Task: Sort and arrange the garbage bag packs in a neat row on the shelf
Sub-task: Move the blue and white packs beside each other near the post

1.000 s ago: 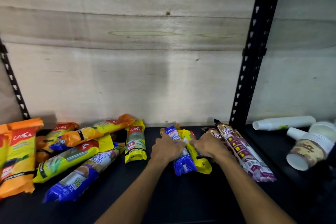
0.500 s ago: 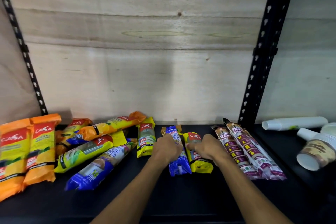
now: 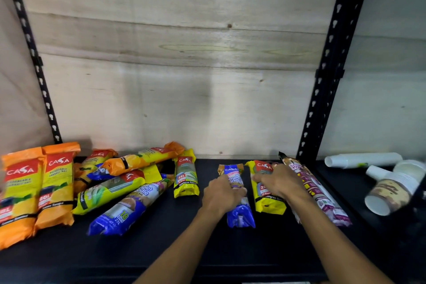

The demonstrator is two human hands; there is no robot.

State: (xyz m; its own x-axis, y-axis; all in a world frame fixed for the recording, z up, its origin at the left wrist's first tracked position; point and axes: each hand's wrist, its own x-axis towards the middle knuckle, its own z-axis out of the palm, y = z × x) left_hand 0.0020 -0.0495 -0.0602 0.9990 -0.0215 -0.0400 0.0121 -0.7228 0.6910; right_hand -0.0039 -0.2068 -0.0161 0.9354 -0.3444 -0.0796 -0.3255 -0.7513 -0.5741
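Holding the blue pack (image 3: 238,200) with curled left hand (image 3: 222,193) fingers and the yellow pack (image 3: 266,189) under the right hand (image 3: 280,182), someone lines them up straight on the shelf (image 3: 230,249) beside the brown packs (image 3: 322,196).

Single head view — forward and down, close over the shelf (image 3: 207,249).

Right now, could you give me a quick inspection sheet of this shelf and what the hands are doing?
Surface: black shelf board, plywood backing behind.
Job's things: blue pack and yellow pack lie parallel beside the drawstring packs; another yellow pack apart; jumbled pile and two orange packs on the left.
Clutter: paper cups in the next bay.
Hands: left hand grips the blue pack; right hand rests on the yellow one.
Cables: nothing seen.
Surroundings: black slotted uprights.
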